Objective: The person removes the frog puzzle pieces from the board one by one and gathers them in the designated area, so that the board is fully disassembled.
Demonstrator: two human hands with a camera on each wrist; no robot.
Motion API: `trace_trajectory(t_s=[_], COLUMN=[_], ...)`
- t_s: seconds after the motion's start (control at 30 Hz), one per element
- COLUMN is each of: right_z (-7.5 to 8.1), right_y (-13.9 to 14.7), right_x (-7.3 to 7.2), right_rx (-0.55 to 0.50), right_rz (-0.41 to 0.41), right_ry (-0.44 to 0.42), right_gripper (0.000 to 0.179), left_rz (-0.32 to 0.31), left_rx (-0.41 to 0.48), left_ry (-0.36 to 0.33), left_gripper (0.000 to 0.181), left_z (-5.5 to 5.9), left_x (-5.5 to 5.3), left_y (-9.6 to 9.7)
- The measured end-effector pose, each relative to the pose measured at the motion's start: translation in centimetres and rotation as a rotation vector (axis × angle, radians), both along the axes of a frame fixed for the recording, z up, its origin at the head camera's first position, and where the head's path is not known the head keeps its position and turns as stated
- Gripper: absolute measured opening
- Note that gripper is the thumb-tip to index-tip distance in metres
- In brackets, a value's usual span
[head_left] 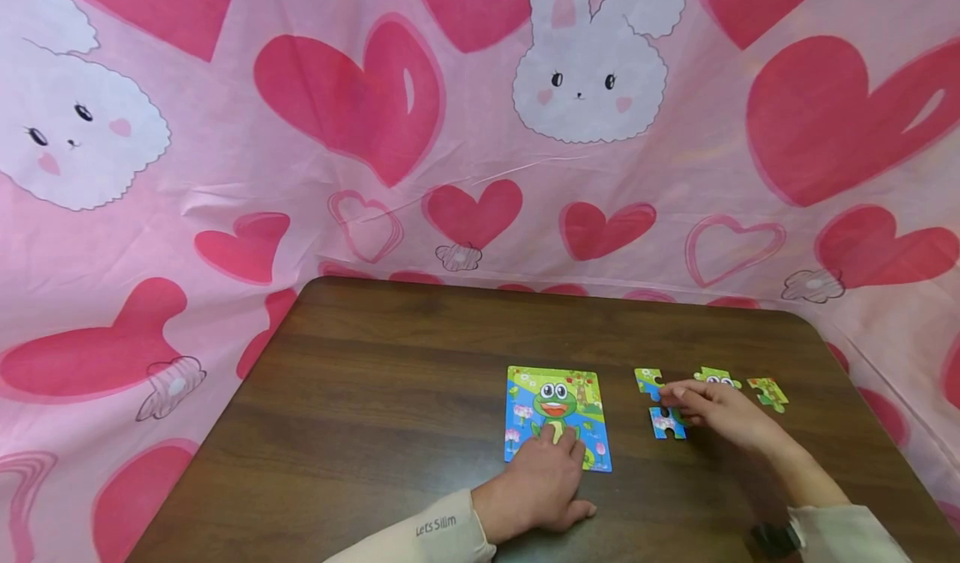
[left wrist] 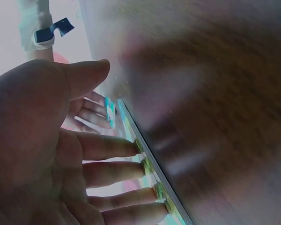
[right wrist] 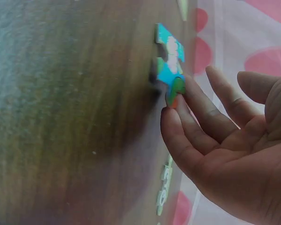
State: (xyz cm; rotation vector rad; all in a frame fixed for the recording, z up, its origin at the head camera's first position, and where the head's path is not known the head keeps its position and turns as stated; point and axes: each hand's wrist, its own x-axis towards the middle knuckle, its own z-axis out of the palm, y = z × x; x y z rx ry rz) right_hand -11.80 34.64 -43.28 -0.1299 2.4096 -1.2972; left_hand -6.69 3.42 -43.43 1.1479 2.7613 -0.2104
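Note:
My left hand rests its fingertips on the lower part of a frog picture card, which lies flat on the table. In the left wrist view the fingers are fairly straight and the card shows edge-on. To the right, my right hand touches puzzle pieces with its fingertips. A blue-and-pink piece lies just below those fingertips, and a green-and-blue piece just above. In the right wrist view the fingers are loosely bent at a blue-green piece, with the thumb standing apart.
Beyond the right hand lie a puzzle piece with frog eyes, partly covered by the hand, and a green-and-orange piece. The brown wooden table ends at a pink cloth printed with hearts and rabbits.

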Motion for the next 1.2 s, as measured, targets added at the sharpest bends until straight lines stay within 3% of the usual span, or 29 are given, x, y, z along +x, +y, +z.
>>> trace_trajectory(t_s=[0.23, 0.4, 0.6, 0.83, 1.2], right_z=[0.5, 0.9, 1.1, 0.8, -0.5], right_y=[0.1, -1.0, -4.2, -8.4, -12.3], right_x=[-0.1, -0.6, -1.7, -3.6, -5.2], right_rx=[-0.051, -0.064, -0.125, -0.208, -0.271], right_rz=[-0.083, -0.125, -0.085, -0.043, -0.043], right_ry=[-0.034, 0.001, 0.026, -0.018, -0.105], right_gripper=[0.049, 0.051, 0.049, 0.045, 0.04], left_rz=[0.002, 0.02, 0.024, 0.011, 0.004], left_rx=[0.005, -0.02, -0.05, -0.032, -0.018], left_ry=[0.017, -0.008, -0.032, -0.026, -0.053], left_gripper=[0.074, 0.078, 0.085, 0.084, 0.083], left_z=[0.0, 0.1, 0.2, 0.4, 0.0], left_x=[0.1, 0.1, 0.1, 0.1, -0.1], left_y=[0.0, 0.2, 0.4, 0.4, 0.4])
